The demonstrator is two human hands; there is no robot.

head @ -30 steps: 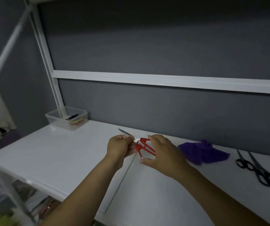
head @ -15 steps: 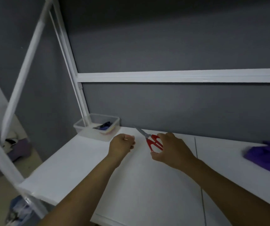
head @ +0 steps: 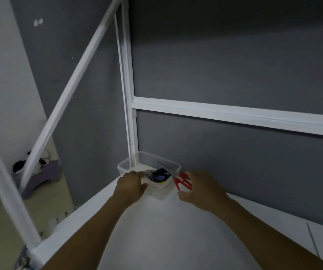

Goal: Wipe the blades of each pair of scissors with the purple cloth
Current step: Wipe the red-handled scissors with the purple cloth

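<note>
The red scissors (head: 183, 182) are now at the right rim of the clear bin (head: 123, 168) in the back-left corner of the surface (head: 166, 240), carried there from mid-surface. The right hand (head: 201, 190) holds their handles in curled fingers. The left hand (head: 131, 185) has let go of the blades and sits at the bin's near rim; its grip cannot be told. Blue-handled scissors (head: 159, 175) lie inside. The purple cloth is out of view. Judgement: this pair is wiped and is being stowed.
</note>
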